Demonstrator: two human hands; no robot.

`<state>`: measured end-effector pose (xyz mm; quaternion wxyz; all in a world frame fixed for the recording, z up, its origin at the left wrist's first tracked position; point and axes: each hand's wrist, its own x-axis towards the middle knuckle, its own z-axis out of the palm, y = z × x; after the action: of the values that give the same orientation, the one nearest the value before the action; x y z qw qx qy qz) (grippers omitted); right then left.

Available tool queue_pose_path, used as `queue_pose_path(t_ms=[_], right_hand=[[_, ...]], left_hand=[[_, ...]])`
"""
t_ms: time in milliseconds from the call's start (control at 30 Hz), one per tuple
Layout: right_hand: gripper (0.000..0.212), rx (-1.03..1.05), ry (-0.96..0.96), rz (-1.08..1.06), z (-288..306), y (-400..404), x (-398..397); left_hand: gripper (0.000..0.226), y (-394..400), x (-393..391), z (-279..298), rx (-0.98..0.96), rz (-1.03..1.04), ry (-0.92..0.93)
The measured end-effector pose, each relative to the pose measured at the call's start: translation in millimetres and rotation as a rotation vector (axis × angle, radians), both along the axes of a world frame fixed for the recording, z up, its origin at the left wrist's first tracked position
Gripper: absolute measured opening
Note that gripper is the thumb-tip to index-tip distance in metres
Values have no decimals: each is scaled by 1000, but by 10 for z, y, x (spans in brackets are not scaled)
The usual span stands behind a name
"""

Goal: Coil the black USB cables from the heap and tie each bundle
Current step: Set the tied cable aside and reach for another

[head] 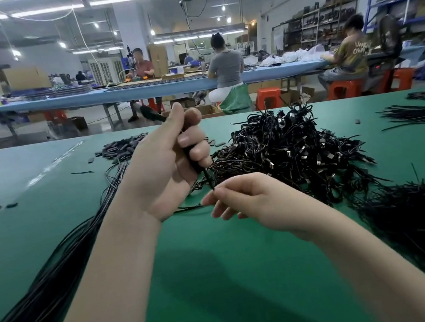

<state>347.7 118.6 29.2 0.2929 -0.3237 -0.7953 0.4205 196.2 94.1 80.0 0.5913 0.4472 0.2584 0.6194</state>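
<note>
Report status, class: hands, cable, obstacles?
Left hand grips coiled cable. Right hand pinches its loose end. Heap just behind, nothing blocking.

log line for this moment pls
left hand grips coiled cable | right hand pinches its loose end | heap beside | stage: tying

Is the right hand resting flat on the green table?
No, the right hand is raised above the green table and pinches a thin black cable.
</note>
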Motion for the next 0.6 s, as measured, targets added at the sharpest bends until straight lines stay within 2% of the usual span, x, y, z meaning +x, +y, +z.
queue_pose_path(t_ms=[67, 100, 167, 200, 267, 400, 433, 500, 600], right_hand=[[25, -107, 95, -83, 2, 72, 36], [24, -229, 193, -83, 13, 103, 52], [23, -485, 407, -13, 70, 101, 58], [23, -534, 467, 2, 86, 98, 62], [20, -495, 461, -40, 61, 113, 56], [15, -363, 429, -129, 16, 151, 68], [17, -319, 414, -149, 23, 154, 75], [24, -254, 380, -156, 35, 155, 71], [29, -255, 342, -47, 61, 107, 67]], left_hand=[[35, -10, -4, 8, -7, -88, -3], [35, -4, 17, -4, -20, -112, 11], [33, 10, 91, -54, -55, -171, 62], [32, 18, 127, -80, -74, -195, 95], [31, 34, 153, -118, -100, -182, 187], [41, 42, 94, -141, -32, 92, 591], [42, 41, 85, -147, -8, 134, 645], [39, 41, 106, -158, 6, 108, 615], [31, 58, 171, -166, -21, 29, 412]])
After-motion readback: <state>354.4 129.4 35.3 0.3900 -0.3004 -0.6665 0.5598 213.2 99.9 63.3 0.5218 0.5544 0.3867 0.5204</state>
